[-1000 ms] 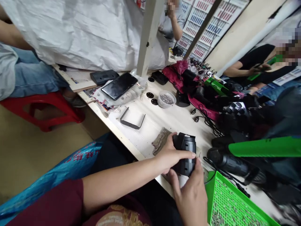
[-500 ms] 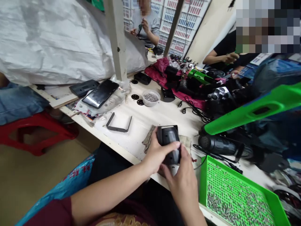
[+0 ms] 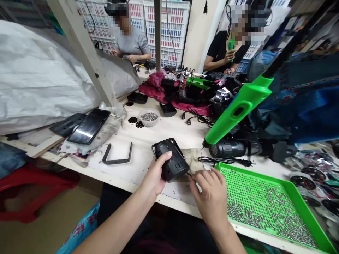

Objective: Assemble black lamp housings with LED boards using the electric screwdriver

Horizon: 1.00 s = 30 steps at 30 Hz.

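My left hand grips a black slotted cylindrical housing, which has a metal frame at its far end. My right hand sits just to the right of the housing. Its fingers seem to pinch a thin dark pin, whose tip reaches the housing. Under the housing lies a crumpled beige cloth. A black U-shaped bracket rests on the white workbench to the left of my hands.
A green tray of metal pins stands at right, below a green-handled tool and a black lamp. A bowl of steel balls, a phone, and piled parts occupy the bench. Two co-workers sit beyond.
The view has swung left, showing more of the tray. The housing has turned in my left hand, and my right hand has come off its end to the lower right.
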Each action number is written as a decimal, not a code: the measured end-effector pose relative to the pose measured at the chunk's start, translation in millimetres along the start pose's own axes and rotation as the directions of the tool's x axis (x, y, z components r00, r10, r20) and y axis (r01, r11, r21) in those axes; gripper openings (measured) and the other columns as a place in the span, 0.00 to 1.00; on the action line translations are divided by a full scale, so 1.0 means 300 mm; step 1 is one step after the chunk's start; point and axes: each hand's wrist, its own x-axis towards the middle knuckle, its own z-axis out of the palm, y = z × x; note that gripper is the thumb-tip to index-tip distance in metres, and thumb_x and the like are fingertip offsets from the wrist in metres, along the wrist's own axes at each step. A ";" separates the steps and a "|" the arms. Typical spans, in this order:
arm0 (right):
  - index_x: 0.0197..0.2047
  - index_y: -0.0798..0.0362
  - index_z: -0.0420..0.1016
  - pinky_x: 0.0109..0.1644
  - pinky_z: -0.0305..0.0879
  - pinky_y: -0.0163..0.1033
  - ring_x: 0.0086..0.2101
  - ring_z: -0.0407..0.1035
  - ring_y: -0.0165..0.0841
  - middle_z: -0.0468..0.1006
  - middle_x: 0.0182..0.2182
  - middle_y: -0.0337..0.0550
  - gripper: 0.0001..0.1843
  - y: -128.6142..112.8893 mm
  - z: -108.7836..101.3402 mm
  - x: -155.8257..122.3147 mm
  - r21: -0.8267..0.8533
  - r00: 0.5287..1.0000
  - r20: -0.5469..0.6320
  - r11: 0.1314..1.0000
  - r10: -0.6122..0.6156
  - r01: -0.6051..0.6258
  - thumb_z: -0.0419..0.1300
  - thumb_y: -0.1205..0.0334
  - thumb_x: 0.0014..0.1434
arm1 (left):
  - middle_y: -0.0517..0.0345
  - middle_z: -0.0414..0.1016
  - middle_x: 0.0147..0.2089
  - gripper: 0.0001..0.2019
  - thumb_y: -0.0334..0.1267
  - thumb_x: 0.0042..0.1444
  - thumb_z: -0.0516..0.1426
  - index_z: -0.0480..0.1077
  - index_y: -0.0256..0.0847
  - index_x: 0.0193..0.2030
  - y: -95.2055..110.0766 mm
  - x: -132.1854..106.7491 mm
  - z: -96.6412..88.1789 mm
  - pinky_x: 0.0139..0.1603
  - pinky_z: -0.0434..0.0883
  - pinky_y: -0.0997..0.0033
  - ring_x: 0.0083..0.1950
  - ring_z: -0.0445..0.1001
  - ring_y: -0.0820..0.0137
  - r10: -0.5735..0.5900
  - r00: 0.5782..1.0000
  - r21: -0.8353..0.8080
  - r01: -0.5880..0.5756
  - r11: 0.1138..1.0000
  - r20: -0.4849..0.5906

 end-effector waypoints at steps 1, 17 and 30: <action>0.29 0.50 0.69 0.57 0.56 0.47 0.31 0.66 0.32 0.73 0.26 0.36 0.11 0.006 -0.008 -0.002 0.039 0.999 0.030 0.999 -0.013 0.012 0.54 0.64 0.63 | 0.50 0.78 0.43 0.22 0.39 0.48 0.64 0.69 0.38 0.50 -0.003 -0.002 -0.005 0.46 0.75 0.61 0.44 0.77 0.60 0.021 1.000 0.017 -0.021 1.000 0.006; 0.54 0.49 0.71 0.56 0.66 0.49 0.51 0.70 0.42 0.76 0.51 0.48 0.26 0.002 0.004 0.088 0.802 0.794 0.522 0.137 0.311 -0.581 0.63 0.48 0.54 | 0.46 0.58 0.68 0.50 0.37 0.43 0.68 0.46 0.47 0.70 -0.031 -0.045 -0.062 0.67 0.55 0.52 0.67 0.58 0.52 0.097 0.798 0.351 -0.367 0.862 0.595; 0.47 0.51 0.72 0.47 0.68 0.42 0.44 0.72 0.40 0.79 0.41 0.43 0.30 -0.048 0.032 0.160 0.763 0.664 0.562 0.000 0.493 -0.646 0.69 0.43 0.44 | 0.48 0.73 0.55 0.36 0.39 0.39 0.71 0.65 0.41 0.56 -0.024 -0.016 -0.065 0.59 0.63 0.54 0.59 0.68 0.53 -0.011 0.827 0.242 -0.152 0.958 0.561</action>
